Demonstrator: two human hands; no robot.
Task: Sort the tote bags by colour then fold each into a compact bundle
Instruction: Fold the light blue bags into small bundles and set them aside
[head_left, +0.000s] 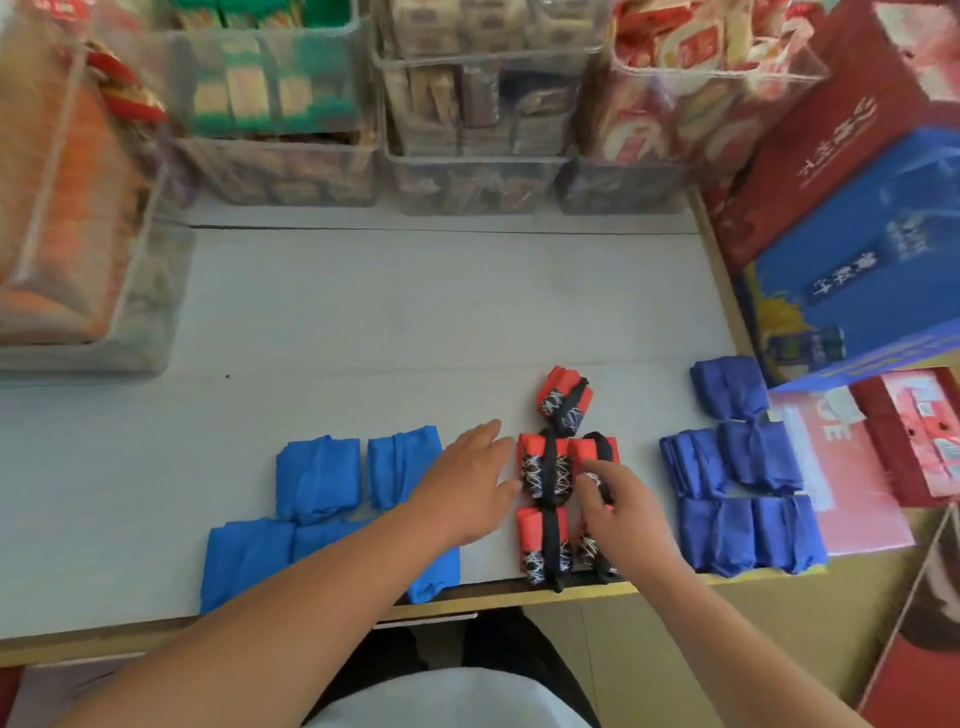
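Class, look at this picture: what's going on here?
A person is sorting by colour at a white table. Light blue bundles lie at the left, red bundles with black straps in the middle, dark blue bundles at the right. The left hand hovers open beside the red ones; the right hand curls its fingers onto one red bundle, seemingly adjusting it.
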